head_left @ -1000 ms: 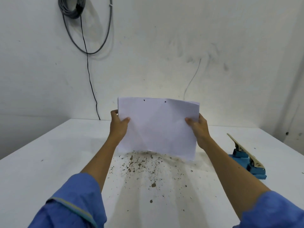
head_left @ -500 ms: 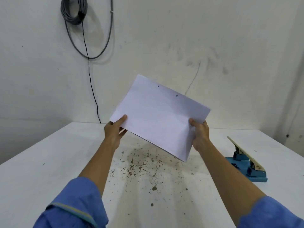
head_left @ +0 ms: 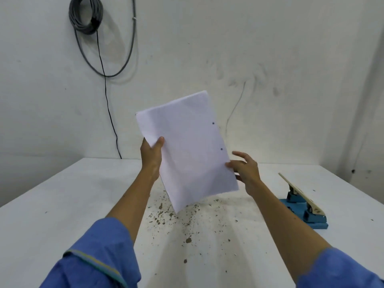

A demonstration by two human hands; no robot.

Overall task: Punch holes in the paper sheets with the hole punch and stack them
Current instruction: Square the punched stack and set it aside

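A stack of white paper sheets point(head_left: 187, 148) is held upright in the air above the table, long side nearly vertical, with two punched holes along its right edge. My left hand point(head_left: 151, 156) grips the stack's left edge, thumb on the front. My right hand point(head_left: 245, 169) is at the lower right edge with its fingers spread; only the fingertips touch the paper. The blue hole punch point(head_left: 301, 206) with a cream lever raised stands on the table to the right, apart from both hands.
The white table point(head_left: 62, 204) has brown specks and stains point(head_left: 178, 221) in its middle, below the paper. A coil of grey cable point(head_left: 86, 15) hangs on the wall at the upper left, with a black wire running down to the table's back edge.
The stack has turned clockwise from lying wide to standing tall, so the holes moved from the top edge to the right edge. My right hand has loosened its grip and spread its fingers.
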